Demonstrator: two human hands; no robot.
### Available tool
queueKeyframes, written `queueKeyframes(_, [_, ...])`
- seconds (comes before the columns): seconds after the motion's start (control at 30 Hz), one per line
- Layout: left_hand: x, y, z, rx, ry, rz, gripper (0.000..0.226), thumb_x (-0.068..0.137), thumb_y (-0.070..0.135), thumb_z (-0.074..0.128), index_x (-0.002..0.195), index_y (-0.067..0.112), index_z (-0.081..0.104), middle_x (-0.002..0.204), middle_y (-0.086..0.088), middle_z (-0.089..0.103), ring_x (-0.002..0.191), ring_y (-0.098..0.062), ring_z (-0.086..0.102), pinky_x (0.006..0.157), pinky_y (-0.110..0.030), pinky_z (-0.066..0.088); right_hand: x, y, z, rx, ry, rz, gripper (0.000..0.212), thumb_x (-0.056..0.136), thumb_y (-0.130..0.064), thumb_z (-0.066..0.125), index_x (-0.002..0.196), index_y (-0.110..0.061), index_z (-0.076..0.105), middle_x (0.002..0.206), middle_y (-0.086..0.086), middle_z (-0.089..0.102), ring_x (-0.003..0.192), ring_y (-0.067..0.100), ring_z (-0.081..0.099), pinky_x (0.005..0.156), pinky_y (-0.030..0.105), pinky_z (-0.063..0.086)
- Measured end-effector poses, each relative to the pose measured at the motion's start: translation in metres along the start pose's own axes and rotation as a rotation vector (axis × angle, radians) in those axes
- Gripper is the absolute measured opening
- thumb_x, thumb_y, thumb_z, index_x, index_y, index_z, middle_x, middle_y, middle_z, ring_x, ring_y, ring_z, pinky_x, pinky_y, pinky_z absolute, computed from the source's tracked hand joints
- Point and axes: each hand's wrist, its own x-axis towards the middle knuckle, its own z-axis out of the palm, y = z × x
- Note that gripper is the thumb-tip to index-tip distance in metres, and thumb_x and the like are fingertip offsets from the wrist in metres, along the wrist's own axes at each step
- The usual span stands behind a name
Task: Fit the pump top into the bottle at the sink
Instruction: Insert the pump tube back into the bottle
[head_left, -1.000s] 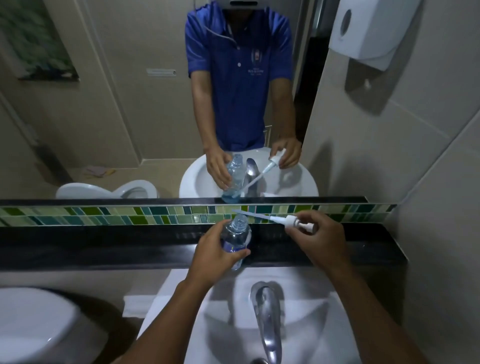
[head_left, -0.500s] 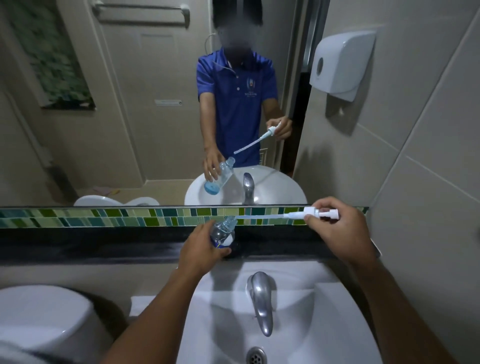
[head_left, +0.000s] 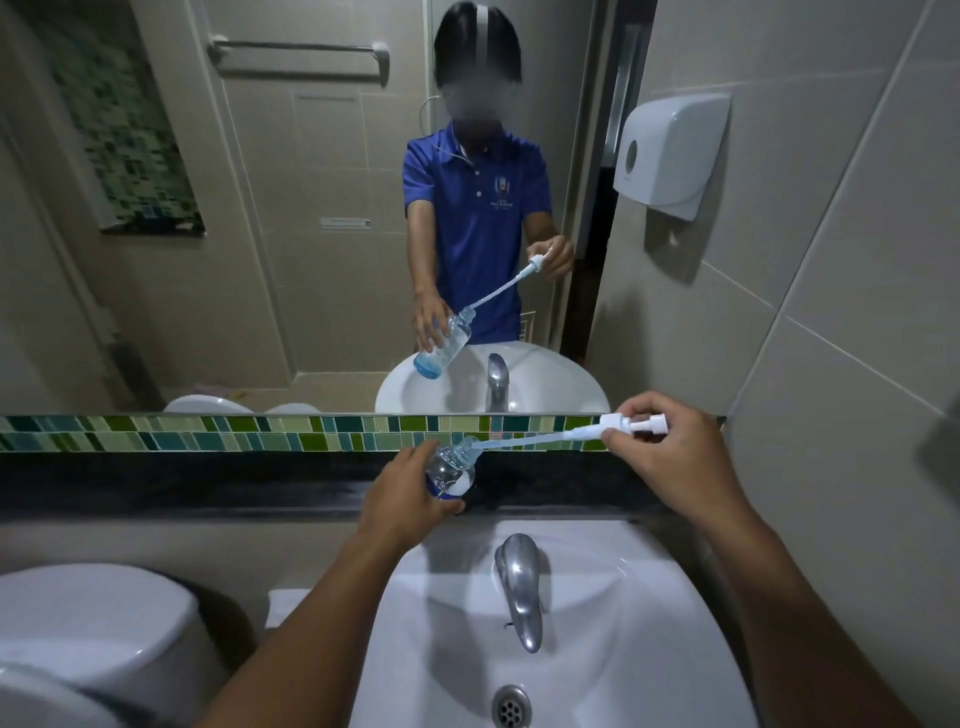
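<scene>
Large beige glossy wall tiles (head_left: 831, 291) at 3 o'clock, white plastic paper-towel dispenser (head_left: 670, 150) at 1 o'clock, wide wall mirror (head_left: 260, 208) at 12 o'clock, green-and-teal mosaic tile strip (head_left: 234, 434) beneath it, black stone ledge (head_left: 182, 488) below, white toilet cistern lid (head_left: 88, 623) at 8 o'clock, dim light.

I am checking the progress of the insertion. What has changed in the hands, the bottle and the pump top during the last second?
The left hand has tilted the bottle from upright so its mouth points right. The right hand drew the pump top out to the right, and the tube's tip now meets the bottle mouth. Unchanged: each hand holds the same item, above the sink, and the pump top is not seated.
</scene>
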Motion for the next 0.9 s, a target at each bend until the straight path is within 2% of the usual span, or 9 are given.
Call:
queueKeyframes(0.1, [-0.003,0.002,0.001,0.007,-0.014,0.036,0.087,0.068,0.042,0.088,0.142,0.028,0.045,0.132,0.001,0.060,0.115,-0.022,0.059,0.092,-0.041,0.053,-0.002,0.000,0.002,-0.008,-0.027,-0.004,0.013,0.074,-0.019,0.080,0.078,-0.018,0.069,0.073,0.006,0.071,0.059,0.011,0.060,0.046,0.015,0.045])
queueKeyframes(0.23, [-0.009,0.012,0.007,0.007,-0.025,0.093,0.087,0.069,0.041,0.087,0.144,0.027,0.045,0.136,0.002,0.057,0.120,-0.023,0.056,0.094,-0.041,0.052,-0.006,0.001,0.014,-0.003,-0.115,-0.034,0.017,0.071,-0.019,0.082,0.081,-0.022,0.069,0.085,0.000,0.069,0.072,0.009,0.063,0.055,0.015,0.048])
queueKeyframes(0.33, [-0.016,0.022,0.016,-0.035,-0.018,0.120,0.089,0.068,0.041,0.087,0.145,0.027,0.045,0.136,0.003,0.057,0.121,-0.021,0.056,0.095,-0.042,0.053,-0.011,0.001,0.026,0.079,-0.154,-0.006,0.036,0.069,-0.014,0.086,0.100,-0.022,0.070,0.091,-0.002,0.069,0.072,0.003,0.065,0.059,0.007,0.049])
queueKeyframes(0.43, [-0.023,0.030,0.024,-0.083,-0.010,0.143,0.088,0.068,0.042,0.087,0.144,0.027,0.046,0.133,0.004,0.058,0.118,-0.019,0.057,0.094,-0.041,0.053,-0.017,0.009,0.043,0.219,-0.120,0.066,0.065,0.066,-0.015,0.088,0.123,-0.026,0.060,0.102,0.001,0.070,0.087,0.008,0.068,0.075,0.019,0.056])
queueKeyframes(0.5, [-0.027,0.033,0.028,-0.125,-0.006,0.150,0.085,0.068,0.041,0.087,0.142,0.027,0.048,0.130,0.004,0.059,0.115,-0.018,0.058,0.094,-0.039,0.052,-0.021,0.015,0.055,0.392,-0.060,0.142,0.070,0.068,-0.008,0.087,0.127,-0.025,0.054,0.112,0.005,0.068,0.096,0.015,0.070,0.080,0.028,0.059])
queueKeyframes(0.63, [-0.035,0.036,0.036,-0.182,0.006,0.145,0.083,0.067,0.040,0.088,0.140,0.029,0.050,0.128,0.006,0.059,0.114,-0.016,0.058,0.093,-0.034,0.052,-0.029,0.018,0.065,0.637,-0.056,0.210,0.063,0.078,0.005,0.076,0.133,-0.013,0.052,0.112,0.005,0.071,0.094,0.009,0.072,0.071,0.017,0.058])
queueKeyframes(0.7, [-0.039,0.040,0.039,-0.224,0.007,0.135,0.083,0.067,0.039,0.088,0.140,0.031,0.050,0.127,0.007,0.059,0.113,-0.015,0.057,0.093,-0.035,0.052,-0.035,0.020,0.070,0.617,-0.123,0.203,0.054,0.079,0.005,0.076,0.126,-0.014,0.059,0.109,0.004,0.073,0.095,0.010,0.072,0.073,0.021,0.060])
queueKeyframes(0.8, [-0.045,0.045,0.043,-0.292,0.002,0.118,0.081,0.067,0.037,0.088,0.139,0.032,0.050,0.129,0.008,0.058,0.114,-0.013,0.057,0.093,-0.037,0.054,-0.043,0.024,0.081,0.530,-0.179,0.244,0.048,0.077,-0.009,0.081,0.120,-0.023,0.065,0.113,0.004,0.070,0.103,0.018,0.070,0.077,0.030,0.062])
queueKeyframes(0.9, [-0.051,0.044,0.047,-0.342,0.004,0.100,0.081,0.067,0.035,0.089,0.138,0.033,0.051,0.127,0.010,0.059,0.113,-0.011,0.058,0.093,-0.035,0.055,-0.050,0.024,0.083,0.658,-0.197,0.243,0.040,0.086,-0.010,0.072,0.123,-0.022,0.065,0.117,0.001,0.070,0.106,0.018,0.069,0.077,0.028,0.061])
